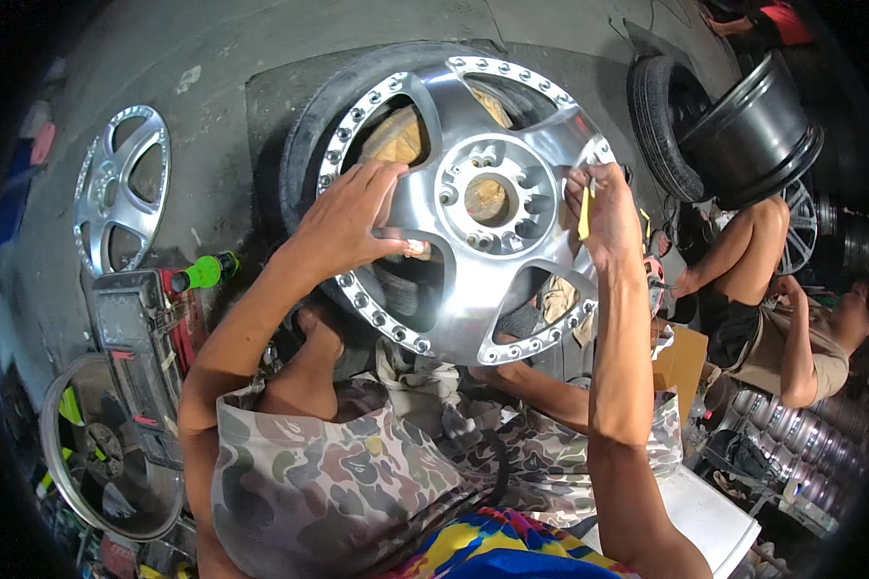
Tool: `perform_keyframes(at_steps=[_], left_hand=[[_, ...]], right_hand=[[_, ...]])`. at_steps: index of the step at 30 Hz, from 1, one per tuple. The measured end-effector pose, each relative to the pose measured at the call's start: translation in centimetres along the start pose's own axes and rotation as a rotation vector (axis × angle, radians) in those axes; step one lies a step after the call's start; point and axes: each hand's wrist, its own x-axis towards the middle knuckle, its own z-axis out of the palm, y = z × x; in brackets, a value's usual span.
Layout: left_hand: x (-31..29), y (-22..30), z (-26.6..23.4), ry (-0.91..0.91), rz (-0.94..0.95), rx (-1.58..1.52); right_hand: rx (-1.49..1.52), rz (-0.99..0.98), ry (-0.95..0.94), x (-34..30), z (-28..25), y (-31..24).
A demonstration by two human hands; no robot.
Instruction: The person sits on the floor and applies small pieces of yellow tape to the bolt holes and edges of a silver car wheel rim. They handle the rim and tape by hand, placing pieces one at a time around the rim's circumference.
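Note:
A shiny five-spoke wheel face [471,309] with bolt holes around its rim lies tilted over a black tyre [304,145] in front of me. My left hand [352,217] grips its left spoke, the fingers over the upper edge and the thumb in the opening below. At the right spoke, my right hand [610,217] is closed on a small yellow strip [586,212], perhaps folded sandpaper. Its fingertips are at the metal; part of the strip is hidden in the palm. Brownish-yellow material [396,140] shows through the wheel's openings.
A second silver wheel face [121,188] lies at far left, near a toolbox [130,333] and a green bottle [208,271]. A tyre [658,125] and dark wheel barrel [758,135] stand at right. Another person [792,347] sits there, close to a cardboard box [681,362].

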Motion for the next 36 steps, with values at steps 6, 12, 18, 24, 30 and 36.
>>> perform_keyframes(at_steps=[6, 12, 18, 24, 30, 36], left_hand=[[-2.6, 0.0, 1.1, -0.014, -0.079, -0.071], [-4.0, 0.6, 2.6, 0.158, -0.145, -0.086], [-5.7, 2.1, 2.5, 0.194, -0.199, -0.078], [-3.3, 3.4, 0.0, 0.107, -0.309, -0.043], [-4.5, 3.5, -0.7, 0.016, -0.294, -0.093], [-4.6, 3.2, -1.2, -0.024, -0.309, -0.182]], right_hand=[[-0.026, -0.046, -0.129, -2.4, 1.7, -1.4], [-0.072, -0.142, -0.189, 1.0, 5.7, -2.3], [-0.196, -0.159, -0.322, 2.8, 7.9, -3.0], [-0.456, -0.342, -0.295, 5.6, 6.7, -1.9], [-0.622, -0.2, -0.281, -5.1, 4.5, -0.8], [-0.652, -0.294, -0.271, -7.4, 2.2, 4.1]])
